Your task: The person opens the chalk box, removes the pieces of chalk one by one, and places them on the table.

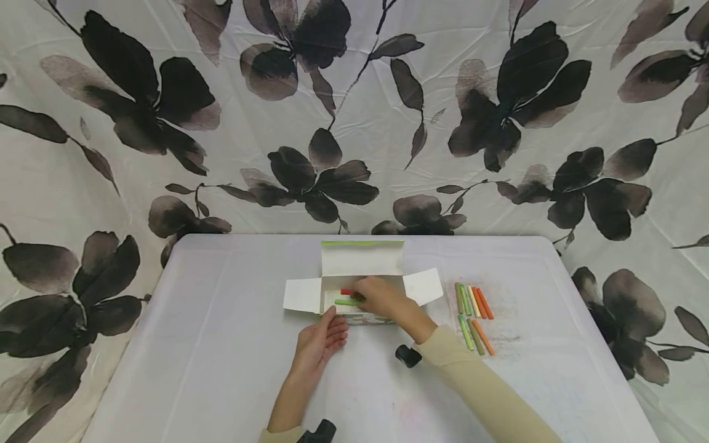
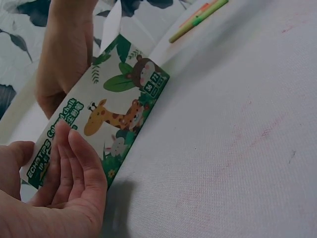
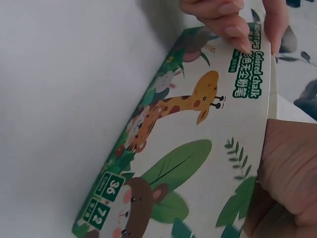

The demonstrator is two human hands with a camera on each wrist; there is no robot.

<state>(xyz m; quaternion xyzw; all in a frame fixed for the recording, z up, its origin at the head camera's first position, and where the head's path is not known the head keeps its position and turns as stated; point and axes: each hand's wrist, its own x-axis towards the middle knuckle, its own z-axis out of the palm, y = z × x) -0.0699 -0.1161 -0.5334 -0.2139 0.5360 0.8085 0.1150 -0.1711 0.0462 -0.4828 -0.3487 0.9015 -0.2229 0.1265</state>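
Observation:
A white cardboard chalk box (image 1: 362,319), printed with green leaves and cartoon animals, lies on the table with its flaps open. My left hand (image 1: 318,347) is at its front left corner, with the thumb at the rim and fingertips on the printed front (image 2: 94,114), pinching that wall. My right hand (image 1: 382,298) reaches inside from the right, its fingers curled down around what looks like an olive chalk stick (image 1: 359,297). A red chalk stick (image 1: 346,291) and a green chalk stick (image 1: 344,302) lie in the box near these fingers. The right fingertips are hidden in both wrist views.
To the right of the box, several chalk sticks (image 1: 483,303) in green, olive, yellow, red and orange lie in two rows on the white tablecloth (image 1: 210,344). Coloured dust smudges the cloth around them. Behind the table hangs a floral curtain (image 1: 310,178).

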